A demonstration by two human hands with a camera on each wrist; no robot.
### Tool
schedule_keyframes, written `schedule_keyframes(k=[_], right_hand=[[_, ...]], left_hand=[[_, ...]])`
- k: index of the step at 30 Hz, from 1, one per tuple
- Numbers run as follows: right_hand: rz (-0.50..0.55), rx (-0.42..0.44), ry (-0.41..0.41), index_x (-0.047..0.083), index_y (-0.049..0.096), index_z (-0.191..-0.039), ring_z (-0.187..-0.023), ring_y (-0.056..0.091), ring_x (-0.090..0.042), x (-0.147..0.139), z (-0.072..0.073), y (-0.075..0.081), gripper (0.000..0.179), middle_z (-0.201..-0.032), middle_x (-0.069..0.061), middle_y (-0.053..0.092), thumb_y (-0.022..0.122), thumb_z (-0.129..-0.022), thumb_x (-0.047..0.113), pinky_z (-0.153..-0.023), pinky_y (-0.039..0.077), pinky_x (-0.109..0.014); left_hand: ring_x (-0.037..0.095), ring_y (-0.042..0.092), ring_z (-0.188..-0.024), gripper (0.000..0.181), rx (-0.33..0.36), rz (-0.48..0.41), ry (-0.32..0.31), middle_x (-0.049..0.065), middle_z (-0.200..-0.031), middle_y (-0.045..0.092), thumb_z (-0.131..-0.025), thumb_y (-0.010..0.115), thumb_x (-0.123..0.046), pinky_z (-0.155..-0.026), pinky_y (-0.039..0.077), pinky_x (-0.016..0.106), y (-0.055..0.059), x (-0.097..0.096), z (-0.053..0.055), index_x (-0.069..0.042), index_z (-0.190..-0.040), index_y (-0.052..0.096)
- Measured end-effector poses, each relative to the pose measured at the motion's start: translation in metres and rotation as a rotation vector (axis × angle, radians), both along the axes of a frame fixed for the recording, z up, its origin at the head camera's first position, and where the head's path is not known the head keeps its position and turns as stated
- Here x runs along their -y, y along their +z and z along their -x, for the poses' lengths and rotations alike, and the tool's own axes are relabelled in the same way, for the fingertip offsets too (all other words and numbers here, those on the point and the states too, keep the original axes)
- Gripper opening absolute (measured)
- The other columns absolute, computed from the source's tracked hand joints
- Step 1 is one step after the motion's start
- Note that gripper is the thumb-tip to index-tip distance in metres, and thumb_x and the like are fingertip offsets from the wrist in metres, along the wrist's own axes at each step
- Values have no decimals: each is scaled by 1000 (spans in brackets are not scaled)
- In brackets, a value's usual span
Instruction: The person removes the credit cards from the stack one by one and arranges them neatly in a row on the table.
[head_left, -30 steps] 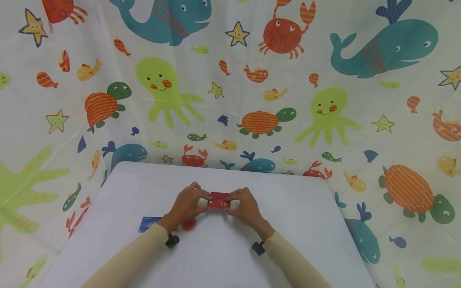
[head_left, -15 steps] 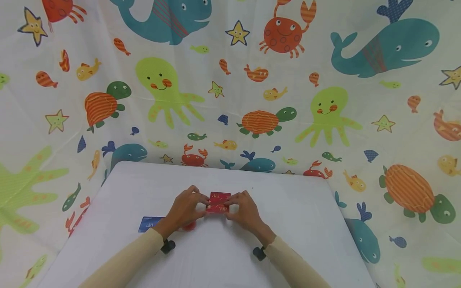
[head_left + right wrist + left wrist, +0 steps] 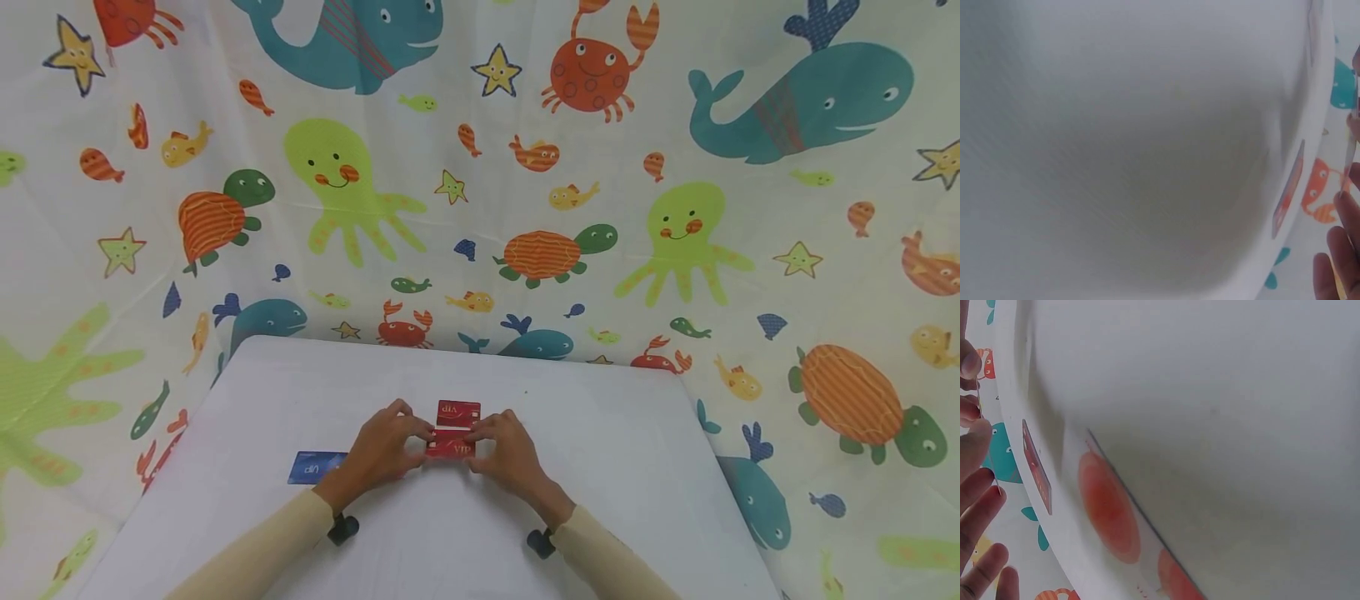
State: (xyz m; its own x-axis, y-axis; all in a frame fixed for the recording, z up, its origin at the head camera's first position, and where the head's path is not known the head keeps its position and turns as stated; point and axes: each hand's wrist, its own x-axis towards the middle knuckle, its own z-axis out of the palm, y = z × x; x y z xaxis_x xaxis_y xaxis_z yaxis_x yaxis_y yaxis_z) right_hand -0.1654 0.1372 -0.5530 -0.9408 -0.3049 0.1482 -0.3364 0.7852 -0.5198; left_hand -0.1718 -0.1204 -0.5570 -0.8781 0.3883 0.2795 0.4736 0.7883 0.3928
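In the head view, my left hand [image 3: 384,444] and right hand [image 3: 512,454] pinch a red VIP card [image 3: 451,447] by its two ends. The wrist views show this card nearly edge-on, off the table. Just beyond it, a second red VIP card [image 3: 458,413] lies flat on the white table, also seen as a red card [image 3: 1037,469] in the left wrist view. A blue VIP card [image 3: 315,467] lies left of my left hand, its right end hidden by the wrist. Close to the left wrist camera is a white piece with red round shapes [image 3: 1109,506], hidden in the head view.
The white table [image 3: 600,467] ends at a far edge, close to a hanging cloth [image 3: 465,192] printed with sea animals. A small dark camera [image 3: 343,529] sits on the left wrist, and another camera [image 3: 541,543] on the right wrist.
Both hands have drawn the held red card toward the person. The red card lying beyond it, mostly covered one second ago, now shows fully. More of the blue card is visible.
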Motion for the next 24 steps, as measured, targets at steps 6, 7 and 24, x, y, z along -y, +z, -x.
schedule_keyframes(k=[6,7,24], right_hand=[[15,13,14,24,84,-116,-109,59,-10,0,-6,-3,39,-119,8,75,93,-81,37,-93,59,-32],[15,16,14,25,84,-116,-109,59,-9,0,-7,-4,38,-119,8,75,92,-81,37,-93,59,-32],[-11,33,29,26,85,-112,-104,59,-7,7,-12,-21,34,-115,8,77,92,-82,41,-89,58,-27]], left_hand=[[5,58,-97,37,2,-10,-4,-13,-101,76,-75,97,-37,-79,59,26,-5,1,-7,-26,-109,86],[5,57,-97,37,3,-9,-5,-12,-101,76,-76,97,-37,-78,59,25,-6,1,-8,-26,-109,86],[1,50,-84,39,46,-29,2,-13,-96,71,-76,97,-40,-70,51,18,-20,8,-20,-26,-110,85]])
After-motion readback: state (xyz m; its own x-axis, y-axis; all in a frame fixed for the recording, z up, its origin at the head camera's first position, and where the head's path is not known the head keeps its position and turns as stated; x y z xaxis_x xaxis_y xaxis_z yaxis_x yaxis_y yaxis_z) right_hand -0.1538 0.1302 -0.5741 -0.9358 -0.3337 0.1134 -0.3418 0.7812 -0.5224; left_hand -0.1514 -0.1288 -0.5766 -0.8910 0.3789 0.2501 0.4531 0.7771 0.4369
